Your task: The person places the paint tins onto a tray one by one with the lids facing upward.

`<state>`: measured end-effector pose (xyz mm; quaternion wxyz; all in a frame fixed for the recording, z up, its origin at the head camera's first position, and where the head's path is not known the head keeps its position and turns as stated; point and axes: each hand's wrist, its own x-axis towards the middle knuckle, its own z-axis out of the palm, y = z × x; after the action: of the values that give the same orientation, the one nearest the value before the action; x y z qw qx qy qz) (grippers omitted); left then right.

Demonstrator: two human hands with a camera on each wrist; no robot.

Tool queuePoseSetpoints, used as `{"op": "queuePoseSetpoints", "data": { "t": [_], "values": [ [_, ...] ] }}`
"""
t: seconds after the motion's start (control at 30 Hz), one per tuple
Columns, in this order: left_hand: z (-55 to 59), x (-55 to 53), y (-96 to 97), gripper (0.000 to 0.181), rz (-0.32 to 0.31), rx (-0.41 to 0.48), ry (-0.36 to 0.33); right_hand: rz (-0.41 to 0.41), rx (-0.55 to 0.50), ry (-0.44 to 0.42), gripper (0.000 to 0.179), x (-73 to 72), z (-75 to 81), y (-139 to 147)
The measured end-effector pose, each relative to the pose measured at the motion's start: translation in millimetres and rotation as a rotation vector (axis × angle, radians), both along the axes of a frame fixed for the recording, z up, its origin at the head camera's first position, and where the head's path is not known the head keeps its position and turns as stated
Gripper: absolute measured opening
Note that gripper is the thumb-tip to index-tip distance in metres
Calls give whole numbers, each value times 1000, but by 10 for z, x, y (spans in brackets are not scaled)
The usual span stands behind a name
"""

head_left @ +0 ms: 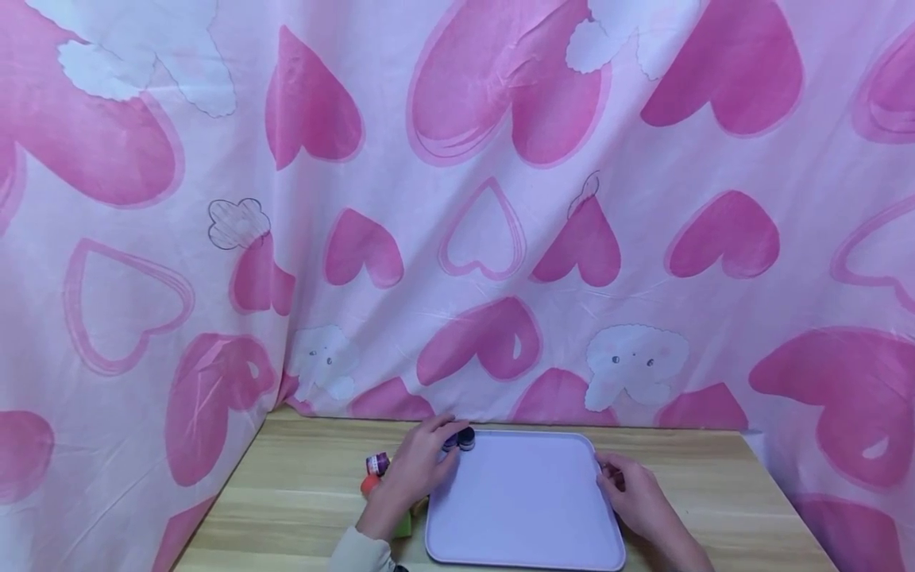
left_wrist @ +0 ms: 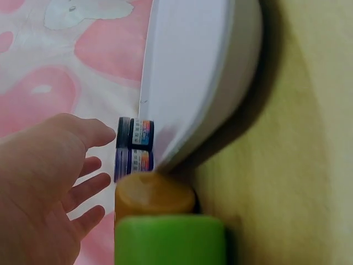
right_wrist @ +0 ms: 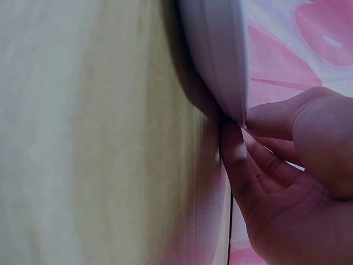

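A pale lilac tray with a raised rim lies on the wooden table. Two small dark-lidded jars, a black one and a purple one, stand side by side at its far left corner. My left hand hovers over that corner, fingers loosely extended; in the left wrist view its fingertips come close to the jars without gripping them. On the other side, my right hand pinches the tray's right rim between thumb and fingers, as the right wrist view shows.
Left of the tray, partly behind my left hand, are a purple jar, an orange-red item, a green block-like item and a brownish-orange rounded one. A pink heart-patterned curtain hangs around the table's back and sides.
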<state>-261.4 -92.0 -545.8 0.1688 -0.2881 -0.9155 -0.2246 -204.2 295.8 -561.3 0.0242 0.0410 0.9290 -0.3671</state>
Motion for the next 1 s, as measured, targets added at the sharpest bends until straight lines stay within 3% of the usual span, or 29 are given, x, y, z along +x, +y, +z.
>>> {"op": "queuePoseSetpoints", "data": {
  "t": [0.3, 0.67, 0.77, 1.0],
  "values": [
    [29, 69, -162, 40, 30, 46, -25, -8, 3, -3, 42, 15, -6, 16],
    [-1, 144, -457, 27, 39, 96, 83, -16, -3, -9, 43, 10, -10, 25],
    [-11, 167, -531, 27, 62, 90, 59, -17, -6, -11, 43, 5, -16, 22],
    [-9, 207, -670, 26, 148, 83, -83, -15, -12, -22, 44, -21, -26, 14]
  ]
}}
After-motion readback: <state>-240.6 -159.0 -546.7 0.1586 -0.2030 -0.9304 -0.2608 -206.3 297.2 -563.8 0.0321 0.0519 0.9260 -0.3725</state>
